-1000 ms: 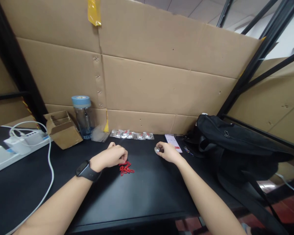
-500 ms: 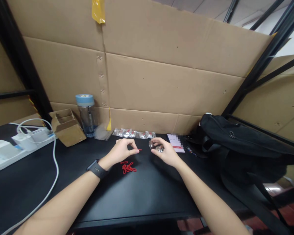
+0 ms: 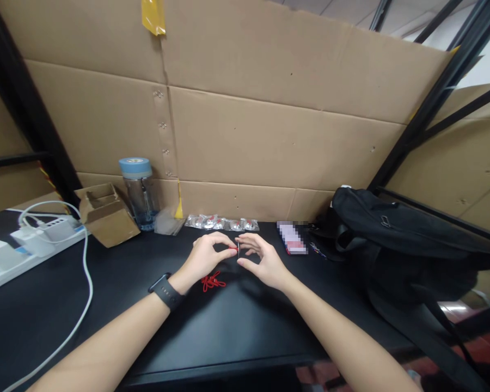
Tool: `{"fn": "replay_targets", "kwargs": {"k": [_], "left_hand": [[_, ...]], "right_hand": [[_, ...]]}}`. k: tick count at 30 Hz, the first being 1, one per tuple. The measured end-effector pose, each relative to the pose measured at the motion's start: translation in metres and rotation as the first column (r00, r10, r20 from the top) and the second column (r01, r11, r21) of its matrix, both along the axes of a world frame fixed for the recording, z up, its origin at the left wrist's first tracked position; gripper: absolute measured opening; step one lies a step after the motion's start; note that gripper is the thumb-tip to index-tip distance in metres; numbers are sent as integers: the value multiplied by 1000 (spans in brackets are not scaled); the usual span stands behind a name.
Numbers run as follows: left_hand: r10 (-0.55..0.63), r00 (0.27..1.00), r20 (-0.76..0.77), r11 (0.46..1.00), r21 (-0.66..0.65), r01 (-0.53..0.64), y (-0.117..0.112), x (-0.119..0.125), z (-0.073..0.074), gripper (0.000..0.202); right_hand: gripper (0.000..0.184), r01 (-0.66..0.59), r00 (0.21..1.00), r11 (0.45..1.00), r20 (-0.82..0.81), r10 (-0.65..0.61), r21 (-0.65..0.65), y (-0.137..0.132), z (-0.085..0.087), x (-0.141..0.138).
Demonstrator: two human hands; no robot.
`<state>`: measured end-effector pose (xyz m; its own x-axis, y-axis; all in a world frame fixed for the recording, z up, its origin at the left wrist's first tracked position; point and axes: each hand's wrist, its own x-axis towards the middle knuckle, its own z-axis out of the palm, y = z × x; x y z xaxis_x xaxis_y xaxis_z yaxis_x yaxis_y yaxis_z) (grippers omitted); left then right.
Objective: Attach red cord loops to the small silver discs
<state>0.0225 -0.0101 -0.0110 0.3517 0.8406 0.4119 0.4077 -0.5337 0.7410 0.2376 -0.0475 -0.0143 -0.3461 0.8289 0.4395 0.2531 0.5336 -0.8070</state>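
My left hand [image 3: 207, 257], with a black watch on the wrist, pinches a short red cord by its end. My right hand [image 3: 260, 260] holds a small silver disc edge-on between thumb and fingers. The two hands meet above the black table [image 3: 106, 305], cord tip touching the disc. A small heap of red cords [image 3: 213, 281] lies on the table just under my left hand. Behind the hands a row of small clear bags [image 3: 220, 222] with silver and red pieces lies along the cardboard wall.
A blue-lidded water bottle [image 3: 138, 191] and an open cardboard box [image 3: 106, 215] stand at the back left. White power strip with chargers and a cable [image 3: 32, 239] lies far left. A black backpack [image 3: 396, 239] fills the right side beside a small card [image 3: 293, 238].
My left hand lifted from the cord heap with one red cord. My right hand picked the silver disc off the table and moved left until the hands met.
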Motion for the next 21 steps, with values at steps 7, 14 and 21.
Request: {"fn": "replay_targets", "kwargs": {"k": [7,14,21], "left_hand": [[98,994,-51,985,151,-89,-9,6,3,11],[156,970,-189,970,215,-115,-21,11,10,15],[162,960,-229,961,256,-101,-20,12,5,15]], "right_hand": [[51,9,1000,1000,-2,-9,4,0,0,0],[49,33,998,998,45,-36,52,-1,1,0],[46,47,998,997,47,-50,60,1,-1,-1]]}}
